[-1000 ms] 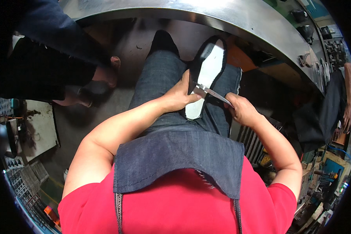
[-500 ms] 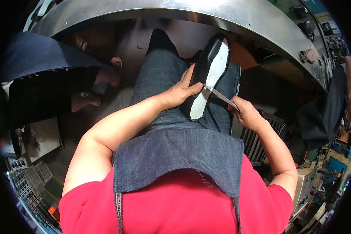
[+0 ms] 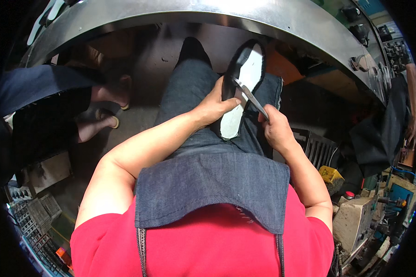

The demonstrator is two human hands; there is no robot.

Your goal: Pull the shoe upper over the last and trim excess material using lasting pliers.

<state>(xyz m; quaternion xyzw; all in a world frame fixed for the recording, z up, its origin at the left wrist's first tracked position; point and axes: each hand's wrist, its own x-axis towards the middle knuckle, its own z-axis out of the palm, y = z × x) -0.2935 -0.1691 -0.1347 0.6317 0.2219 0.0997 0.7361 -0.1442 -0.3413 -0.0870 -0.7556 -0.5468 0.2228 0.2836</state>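
A black shoe without an outsole lies bottom up across my denim-covered lap, its toe pointing away from me. Its white insole board faces up, framed by the folded-over black edge. My left hand is wrapped round the shoe's left side at the middle, with the thumb pressed on the white board. In my right hand is a slim grey metal hand tool, held from the right. Its tip meets the black edge on the left side of the shoe, just above my left thumb; the exact kind of tool is unclear.
A curved metal worktop runs across the far side above my knees. At left, another person's legs show beside dark cloth. A yellow box and a worn machine stand at right; black cloth hangs beyond.
The shoe has rolled so its white underside faces up more. My right hand and the tool have moved left and the tool's tip farther up the shoe. The other person's legs have shifted left.
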